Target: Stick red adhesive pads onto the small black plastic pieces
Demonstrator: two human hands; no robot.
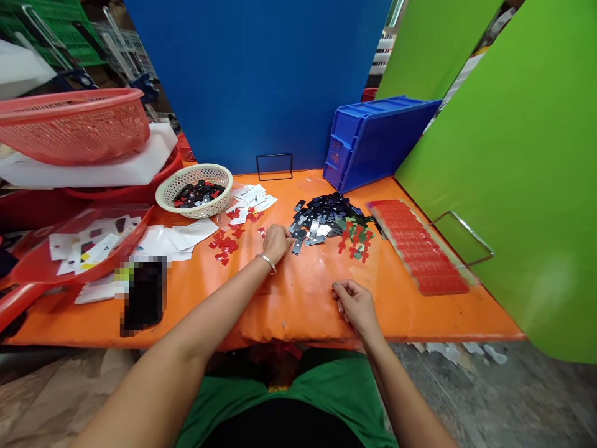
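Observation:
My left hand (pixel 277 244), with a bangle (pixel 267 264) at its wrist, rests at the left edge of a heap of small dark flat pieces (pixel 326 210). Its fingers are drawn together; what they hold, if anything, is hidden. Closer to the table's front, my right hand (pixel 358 306) is closed with thumb against fingertips, and no item can be made out in it. Small red cross-shaped pieces (pixel 365 255) lie with green ones at the heap's right front. More red pieces (pixel 226 244) are scattered to the left of my left hand.
A cream basket (pixel 224 198) of dark and red pieces stands at the left back, near white cards (pixel 254 196). A red sheet (pixel 420 246) of pieces lies right. Behind are a blue crate (pixel 382 143) and a blue panel (pixel 256 81). A red scoop (pixel 28 270) holds cards.

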